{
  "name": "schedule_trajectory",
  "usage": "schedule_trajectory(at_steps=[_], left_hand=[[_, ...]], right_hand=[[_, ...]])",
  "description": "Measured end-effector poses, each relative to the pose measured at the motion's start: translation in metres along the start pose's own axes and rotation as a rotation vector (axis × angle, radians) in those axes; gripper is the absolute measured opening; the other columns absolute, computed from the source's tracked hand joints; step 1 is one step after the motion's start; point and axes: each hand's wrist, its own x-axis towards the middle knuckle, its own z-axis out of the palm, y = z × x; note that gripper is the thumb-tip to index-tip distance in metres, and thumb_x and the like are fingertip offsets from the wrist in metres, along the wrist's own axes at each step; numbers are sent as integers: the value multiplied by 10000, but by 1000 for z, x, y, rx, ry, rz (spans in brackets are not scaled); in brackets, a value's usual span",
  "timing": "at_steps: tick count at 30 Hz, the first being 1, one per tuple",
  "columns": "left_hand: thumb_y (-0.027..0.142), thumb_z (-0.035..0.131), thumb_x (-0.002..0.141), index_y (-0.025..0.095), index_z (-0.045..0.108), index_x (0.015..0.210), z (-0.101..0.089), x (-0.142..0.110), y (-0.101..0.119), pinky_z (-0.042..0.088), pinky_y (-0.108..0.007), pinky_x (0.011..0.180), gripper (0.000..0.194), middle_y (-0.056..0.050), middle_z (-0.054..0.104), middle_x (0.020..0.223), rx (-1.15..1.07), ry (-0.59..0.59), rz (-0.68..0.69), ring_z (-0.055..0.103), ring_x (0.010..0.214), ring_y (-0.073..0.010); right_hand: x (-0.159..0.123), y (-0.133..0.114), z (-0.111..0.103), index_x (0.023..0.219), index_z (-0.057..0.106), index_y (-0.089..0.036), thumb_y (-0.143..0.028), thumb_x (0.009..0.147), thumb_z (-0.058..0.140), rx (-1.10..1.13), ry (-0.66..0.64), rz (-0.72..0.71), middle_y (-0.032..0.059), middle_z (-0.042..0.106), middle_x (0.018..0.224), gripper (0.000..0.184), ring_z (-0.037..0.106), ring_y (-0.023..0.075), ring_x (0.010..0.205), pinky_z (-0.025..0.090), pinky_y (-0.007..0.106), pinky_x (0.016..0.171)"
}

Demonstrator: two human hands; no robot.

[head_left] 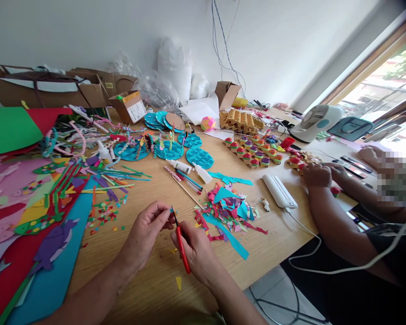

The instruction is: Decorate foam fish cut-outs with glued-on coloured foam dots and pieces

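Observation:
My right hand (196,249) is closed round a pair of red-handled scissors (181,243), blades pointing up toward my left hand. My left hand (149,228) pinches a tiny blue paper scrap (171,210) at the scissor tips. Both hands hover over the wooden table (149,280) near its front edge. Small yellow offcuts (178,282) lie on the wood below my hands.
A heap of coloured paper scraps (228,208) lies right of my hands. Foam sheets with fish cut-outs (37,216) cover the left. Glue bottles (189,169), blue round discs (199,157), and a white device (279,191) sit further back. Another person's arms (328,212) reach in at right.

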Motion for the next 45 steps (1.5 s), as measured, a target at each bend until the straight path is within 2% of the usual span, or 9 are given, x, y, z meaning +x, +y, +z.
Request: schedule_trajectory(at_steps=[11, 16, 20, 29, 32, 34, 38, 41, 45], left_hand=[[295, 574, 751, 174, 570, 718, -4, 1, 1, 459, -226, 650, 125, 19, 591, 693, 93, -36, -39, 545, 687, -115], [318, 587, 714, 164, 556, 689, -15, 0, 7, 452, -230, 597, 158, 18, 570, 645, 169, -10, -54, 519, 621, -112], [333, 575, 710, 165, 539, 669, -22, -2, 11, 429, -220, 552, 177, 28, 533, 608, 233, -14, -56, 484, 573, -103], [378, 543, 707, 179, 514, 652, -33, 0, 12, 401, -222, 515, 209, 37, 476, 565, 360, -6, -47, 459, 546, -113], [381, 529, 711, 181, 509, 653, -34, 3, 11, 388, -219, 507, 208, 38, 478, 557, 397, -8, -54, 457, 531, -111], [375, 525, 709, 183, 512, 649, -35, 6, 9, 381, -218, 507, 202, 45, 472, 544, 422, -23, -33, 449, 520, -109], [348, 519, 706, 185, 525, 622, -35, 11, 10, 361, -212, 499, 183, 53, 453, 523, 505, -65, 7, 432, 512, -108], [330, 509, 712, 185, 539, 621, -36, 11, 12, 344, -210, 485, 174, 50, 453, 522, 547, -86, 32, 421, 510, -110], [308, 504, 705, 185, 532, 589, -36, 9, 12, 333, -206, 474, 171, 51, 444, 510, 564, -90, 51, 418, 500, -108]], right_hand=[[-3, 14, -4, 594, 380, -189, -387, 821, 428, -9, -15, 9, -53, 366, 523, 305, 327, 78, 485, 233, 190, 446], [15, 17, -36, 633, 502, -178, -361, 833, 428, -425, 1, 68, -2, 510, 566, 281, 428, 106, 515, 248, 215, 471], [41, 15, -53, 794, 587, -177, -343, 829, 437, -806, -29, 172, 87, 642, 740, 226, 580, 177, 649, 299, 238, 503], [75, 21, -47, 843, 627, -122, -243, 771, 541, -900, -42, 183, 166, 657, 825, 165, 631, 261, 749, 402, 291, 570], [73, 14, -51, 805, 640, -117, -205, 767, 532, -876, -33, 144, 177, 647, 864, 145, 619, 262, 786, 409, 296, 588], [68, 5, -51, 805, 650, -148, -190, 787, 497, -833, -40, 76, 132, 650, 900, 160, 609, 217, 816, 410, 270, 622], [58, -14, -38, 802, 647, -194, -183, 777, 512, -372, -146, -140, -2, 654, 739, 138, 581, 101, 670, 395, 189, 592], [56, -19, -23, 783, 627, -165, -192, 752, 531, -46, -199, -131, -14, 622, 649, 105, 562, 95, 590, 383, 186, 522], [58, -17, -11, 745, 589, -158, -184, 729, 523, 132, -252, -79, -23, 591, 611, 72, 588, 102, 585, 396, 183, 505]])
